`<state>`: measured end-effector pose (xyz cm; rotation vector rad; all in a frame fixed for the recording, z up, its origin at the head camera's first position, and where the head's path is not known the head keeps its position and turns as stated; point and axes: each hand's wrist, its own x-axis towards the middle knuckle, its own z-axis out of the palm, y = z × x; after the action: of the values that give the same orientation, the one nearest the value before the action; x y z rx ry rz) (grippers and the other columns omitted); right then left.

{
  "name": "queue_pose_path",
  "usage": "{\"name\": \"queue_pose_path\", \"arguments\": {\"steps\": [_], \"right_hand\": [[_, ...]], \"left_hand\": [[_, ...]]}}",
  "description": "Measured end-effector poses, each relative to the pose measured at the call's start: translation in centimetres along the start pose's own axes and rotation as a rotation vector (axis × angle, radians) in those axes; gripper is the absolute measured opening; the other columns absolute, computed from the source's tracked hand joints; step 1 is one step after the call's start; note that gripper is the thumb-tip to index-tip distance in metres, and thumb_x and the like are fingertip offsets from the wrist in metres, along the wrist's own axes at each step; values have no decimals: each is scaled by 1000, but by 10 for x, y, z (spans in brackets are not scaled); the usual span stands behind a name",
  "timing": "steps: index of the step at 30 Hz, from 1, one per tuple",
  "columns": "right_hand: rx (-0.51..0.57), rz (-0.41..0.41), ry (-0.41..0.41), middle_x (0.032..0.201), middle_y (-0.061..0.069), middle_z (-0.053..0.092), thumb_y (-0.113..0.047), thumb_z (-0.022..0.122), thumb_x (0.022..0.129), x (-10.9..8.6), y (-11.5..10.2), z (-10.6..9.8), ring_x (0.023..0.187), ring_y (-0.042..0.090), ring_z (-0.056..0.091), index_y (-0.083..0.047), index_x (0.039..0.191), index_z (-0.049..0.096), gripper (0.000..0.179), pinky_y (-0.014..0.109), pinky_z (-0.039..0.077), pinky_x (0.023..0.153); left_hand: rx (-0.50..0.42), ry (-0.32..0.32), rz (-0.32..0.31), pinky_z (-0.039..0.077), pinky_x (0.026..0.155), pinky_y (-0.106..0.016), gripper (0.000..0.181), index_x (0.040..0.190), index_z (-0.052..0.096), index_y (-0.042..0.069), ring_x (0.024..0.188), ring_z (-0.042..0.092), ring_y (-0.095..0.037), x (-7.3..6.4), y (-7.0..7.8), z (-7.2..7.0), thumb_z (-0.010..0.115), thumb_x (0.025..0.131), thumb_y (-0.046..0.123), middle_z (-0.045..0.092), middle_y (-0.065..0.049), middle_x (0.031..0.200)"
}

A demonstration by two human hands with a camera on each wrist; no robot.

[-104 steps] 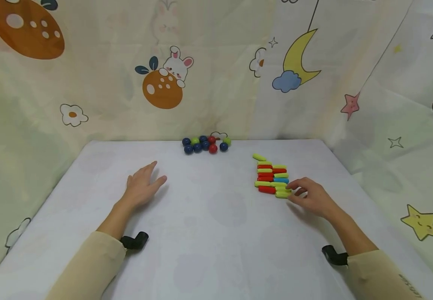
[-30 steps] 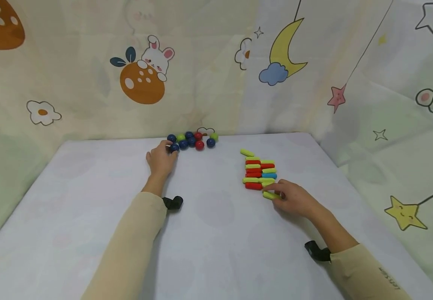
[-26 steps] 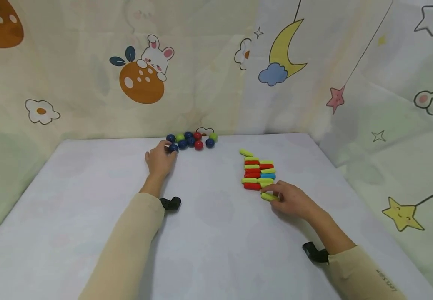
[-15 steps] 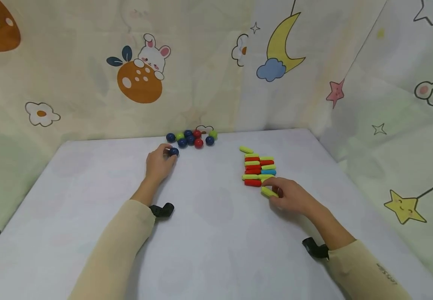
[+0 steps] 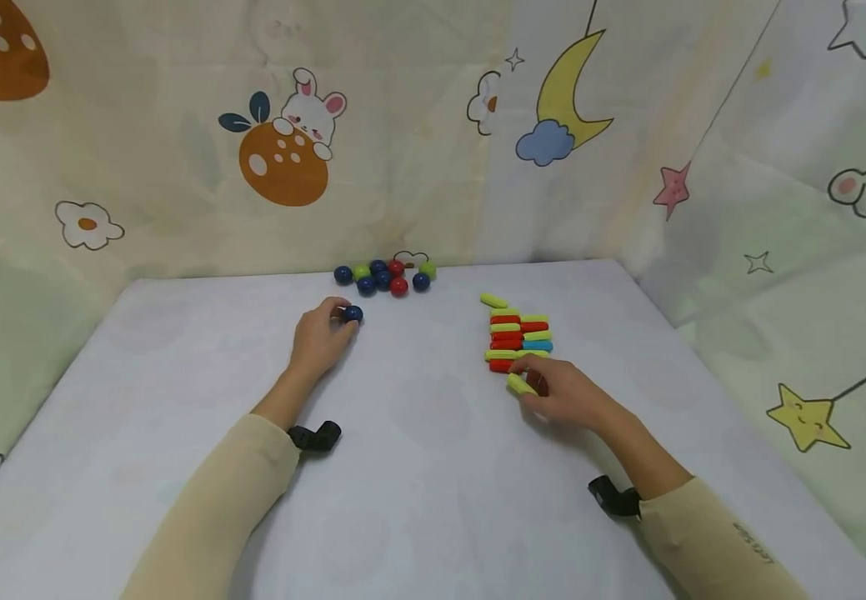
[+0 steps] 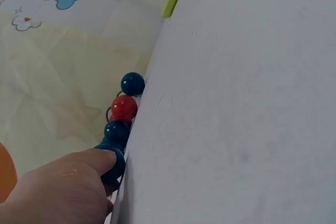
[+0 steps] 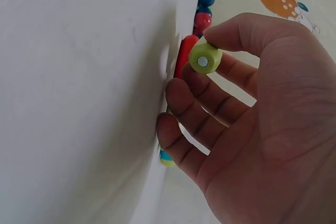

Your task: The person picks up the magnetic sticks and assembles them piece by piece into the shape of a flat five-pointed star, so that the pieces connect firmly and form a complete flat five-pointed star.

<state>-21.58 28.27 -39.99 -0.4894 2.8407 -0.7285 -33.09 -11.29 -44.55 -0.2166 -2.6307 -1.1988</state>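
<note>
Between thumb and fingers, my left hand [image 5: 318, 340] pinches a glossy dark blue ball [image 5: 353, 314] in front of the ball group; in the left wrist view the thumb lies over that blue ball [image 6: 114, 167]. My right hand [image 5: 569, 396] pinches a short yellow-green stick [image 5: 520, 384] just in front of the stick rows. Seen end-on in the right wrist view, the green stick [image 7: 205, 56] has a round silvery disc in its tip, with the thumb on one side. The remaining right fingers are loosely bent. Part of the nearest red stick [image 5: 502, 366] is hidden behind the right hand.
Several blue, red and green balls [image 5: 383, 280] cluster at the table's back edge. Two columns of red, yellow-green and blue sticks [image 5: 520, 336] lie right of centre, with one slanted green stick [image 5: 493, 300] behind them. A printed cloth [image 5: 417, 167] hangs behind the white table [image 5: 402, 467].
My left hand reached the ball group, took a blue ball and drew it toward me. The right hand drew a green stick away from the rows, leftward and toward me.
</note>
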Motion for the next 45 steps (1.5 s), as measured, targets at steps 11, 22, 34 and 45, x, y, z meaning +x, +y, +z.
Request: {"name": "queue_pose_path", "arguments": {"steps": [11,22,34,45], "right_hand": [[59,-52,-7,88,-1,57,-18,73,91,13,-19,10,85,17,54,-13,126,61,38,26,49,69],[106,-111,-8,85,-1,59,-17,73,92,28,-35,20,79,15,55,-11,125,61,36,25,50,67],[112,-96,-22,95,1,64,-18,71,94,41,-51,27,85,17,58,-17,129,62,36,28,53,73],[120,-84,-28,99,2,64,-20,70,95,50,-62,33,85,18,59,-19,131,63,37,30,53,73]], "left_hand": [[-38,-40,-6,35,115,-56,40,134,61,7,131,56,-41,-10,1,-1,69,98,20,70,-19,129],[-37,-67,-3,36,116,-55,40,134,62,10,132,57,-38,-17,7,2,70,97,21,71,-16,128],[-50,-104,14,38,114,-54,39,132,64,11,128,58,-36,-29,13,3,73,96,22,72,-14,127],[-49,-126,63,42,111,-54,38,129,66,10,124,60,-35,-45,20,5,74,94,22,74,-14,124]]}}
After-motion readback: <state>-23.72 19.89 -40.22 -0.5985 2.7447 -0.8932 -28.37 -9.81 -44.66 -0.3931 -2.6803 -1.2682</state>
